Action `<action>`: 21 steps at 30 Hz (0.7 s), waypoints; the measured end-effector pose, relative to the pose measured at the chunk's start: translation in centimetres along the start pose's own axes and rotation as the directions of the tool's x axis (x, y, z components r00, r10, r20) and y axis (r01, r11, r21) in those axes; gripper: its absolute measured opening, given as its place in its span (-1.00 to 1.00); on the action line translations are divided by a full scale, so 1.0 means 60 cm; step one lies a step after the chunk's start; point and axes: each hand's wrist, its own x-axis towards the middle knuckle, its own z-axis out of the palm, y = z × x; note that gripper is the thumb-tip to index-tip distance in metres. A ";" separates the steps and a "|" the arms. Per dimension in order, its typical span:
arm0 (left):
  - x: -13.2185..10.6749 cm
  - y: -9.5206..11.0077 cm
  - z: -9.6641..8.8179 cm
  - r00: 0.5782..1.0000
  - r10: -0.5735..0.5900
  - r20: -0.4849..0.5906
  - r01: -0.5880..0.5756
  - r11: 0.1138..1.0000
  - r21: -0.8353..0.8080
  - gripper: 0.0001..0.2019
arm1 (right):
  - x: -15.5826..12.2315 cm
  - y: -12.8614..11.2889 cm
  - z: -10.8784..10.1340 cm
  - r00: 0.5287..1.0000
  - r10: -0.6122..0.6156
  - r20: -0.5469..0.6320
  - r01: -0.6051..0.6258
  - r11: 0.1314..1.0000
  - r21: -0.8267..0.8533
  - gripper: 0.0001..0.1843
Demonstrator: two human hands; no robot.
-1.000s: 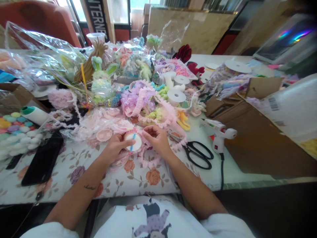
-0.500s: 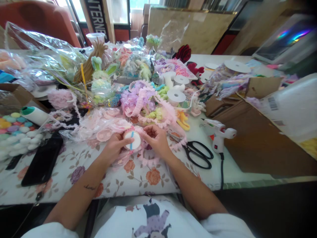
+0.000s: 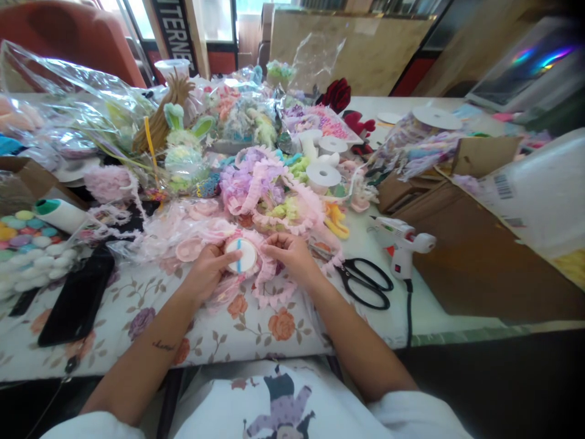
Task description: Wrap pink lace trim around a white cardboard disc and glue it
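Note:
My left hand [image 3: 210,268] grips a round white disc [image 3: 247,259] by its left edge, thumb lying across its face. A blue strip runs down the disc's middle, and pink fabric shows around its rim. Just to the right, the fingertips of my right hand [image 3: 287,253] are pinched together at the pink ruffled trim [image 3: 262,289] beside the disc. Exactly where they grip it is hard to see. More of the trim loops behind and below my hands. Black-handled scissors [image 3: 365,283] lie right of my right wrist, blades partly under the trim.
A white glue gun [image 3: 402,244] with a cord stands by a cardboard box [image 3: 479,262] on the right. A black phone [image 3: 77,299] and bagged pompoms [image 3: 36,262] lie left. Behind my hands are ribbon spools [image 3: 323,175], purple frills [image 3: 247,177] and plastic-wrapped flowers.
My right fingertips have drawn slightly away from the disc's right edge and closed into a tighter pinch. The left hand keeps its hold on the disc. The whole view has shifted slightly.

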 end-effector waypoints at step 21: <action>0.000 -0.002 -0.003 1.000 -0.028 0.010 0.028 1.000 -0.011 -0.66 | -0.002 -0.005 0.005 0.955 0.276 0.112 -0.298 0.883 0.362 -0.65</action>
